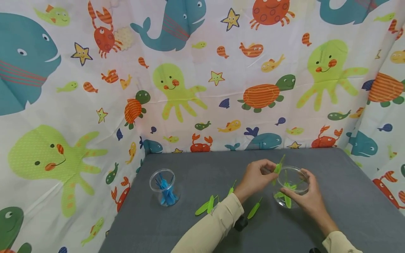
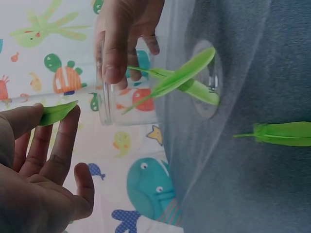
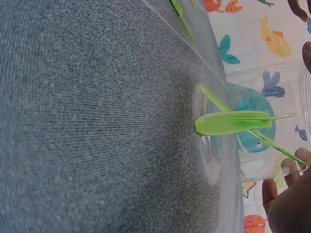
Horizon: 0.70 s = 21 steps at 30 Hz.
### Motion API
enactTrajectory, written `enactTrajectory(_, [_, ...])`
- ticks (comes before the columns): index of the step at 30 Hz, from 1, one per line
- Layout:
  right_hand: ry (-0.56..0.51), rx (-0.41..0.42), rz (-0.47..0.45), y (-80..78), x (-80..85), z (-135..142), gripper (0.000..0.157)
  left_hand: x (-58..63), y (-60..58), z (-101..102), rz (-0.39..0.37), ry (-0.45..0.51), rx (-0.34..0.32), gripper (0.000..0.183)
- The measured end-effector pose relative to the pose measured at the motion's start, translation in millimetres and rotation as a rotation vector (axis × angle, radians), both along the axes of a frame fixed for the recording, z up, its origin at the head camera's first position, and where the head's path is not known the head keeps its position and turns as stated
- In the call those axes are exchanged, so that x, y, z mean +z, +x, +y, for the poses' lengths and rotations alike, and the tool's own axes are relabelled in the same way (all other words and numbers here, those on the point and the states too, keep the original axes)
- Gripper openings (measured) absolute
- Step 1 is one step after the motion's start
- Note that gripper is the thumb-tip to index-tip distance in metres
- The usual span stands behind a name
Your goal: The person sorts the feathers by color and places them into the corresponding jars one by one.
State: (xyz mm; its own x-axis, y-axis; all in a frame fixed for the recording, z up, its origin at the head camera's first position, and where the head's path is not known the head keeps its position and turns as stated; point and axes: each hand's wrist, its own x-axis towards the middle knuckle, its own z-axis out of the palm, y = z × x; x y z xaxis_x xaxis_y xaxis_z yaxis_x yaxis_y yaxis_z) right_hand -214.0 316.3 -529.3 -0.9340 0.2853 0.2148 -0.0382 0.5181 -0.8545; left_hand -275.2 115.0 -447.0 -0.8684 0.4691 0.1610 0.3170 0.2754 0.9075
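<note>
My left hand (image 1: 257, 178) pinches a green feather (image 1: 278, 168) by thumb and fingertips, just beside the rim of a clear round jar (image 1: 290, 167). The left wrist view shows this feather (image 2: 59, 112) between thumb and fingers, the rest of the hand (image 2: 43, 179) spread loosely. My right hand (image 1: 306, 196) grips the jar around its right side near the rim, with the jar upright on the table. Inside the jar, a few green feathers (image 1: 287, 200) lie crossed and leaning. The right wrist view shows one feather (image 3: 233, 122) crossing another through the clear wall.
A second clear jar (image 1: 162, 170) holding blue feathers (image 1: 168, 193) stands at the left of the grey table (image 1: 196, 172). Several loose green feathers (image 1: 254, 211) lie around and under the left forearm. A curtain with sea animals (image 1: 202, 116) hangs behind the table.
</note>
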Motion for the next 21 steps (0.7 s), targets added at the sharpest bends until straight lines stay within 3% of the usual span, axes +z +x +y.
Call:
enactTrajectory(11, [-0.003, 0.007, -0.001, 0.0, -0.5, 1, 0.111, 5.4, -14.1, 22, 0.058, -0.022, -0.016, 0.018])
enactTrajectory(21, [0.01, 0.004, 0.018, 0.4, 0.9, 0, 0.11, 3.8, -17.3, 41, 0.059, -0.044, -0.009, 0.017])
